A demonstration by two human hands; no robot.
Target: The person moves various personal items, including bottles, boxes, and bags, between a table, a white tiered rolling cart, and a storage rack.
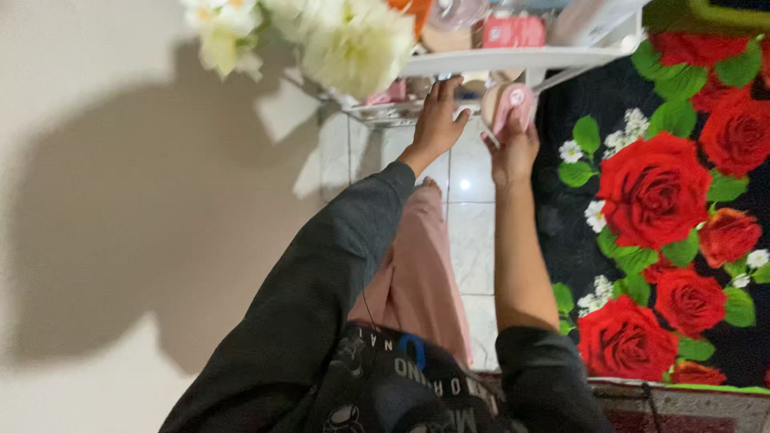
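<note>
My left hand reaches forward onto the lower tier of a white rack, fingers spread and resting at the shelf's edge. Whether it grips anything there I cannot tell. My right hand is closed around a small pink round compact case, held just below the rack's white shelf. The case stands on edge with a pale disc beside it. Dark sleeves cover both arms, the right one pushed up to the elbow.
White artificial flowers hang over the rack at the left. Pink and orange containers stand on the upper shelf. A black cloth with red roses fills the right side. A beige wall is to the left, with white tiled floor below.
</note>
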